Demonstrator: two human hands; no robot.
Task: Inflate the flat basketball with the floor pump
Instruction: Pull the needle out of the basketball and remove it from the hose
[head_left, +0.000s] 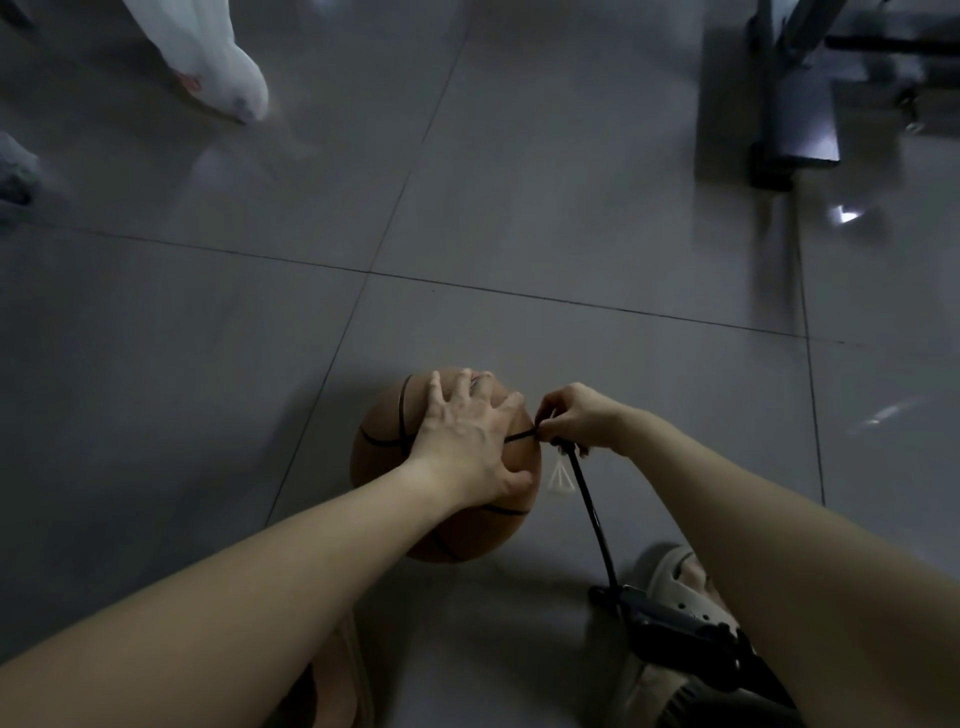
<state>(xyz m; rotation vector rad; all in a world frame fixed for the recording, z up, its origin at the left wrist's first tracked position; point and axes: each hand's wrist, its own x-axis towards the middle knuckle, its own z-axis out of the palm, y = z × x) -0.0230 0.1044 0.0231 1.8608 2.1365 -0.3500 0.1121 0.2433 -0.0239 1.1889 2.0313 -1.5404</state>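
Note:
A brown basketball with black seams sits on the grey tiled floor in the lower middle of the head view. My left hand lies spread over its top, fingers straight and pressing on it. My right hand pinches the end of the pump's black hose against the ball's right side. The hose runs down to the dark floor pump, which lies low by my right foot. A small white tag hangs beneath the hose end.
My feet in beige sandals flank the pump and the ball. A dark metal stand sits at the upper right. White fabric hangs at the upper left, with a grey object at the left edge.

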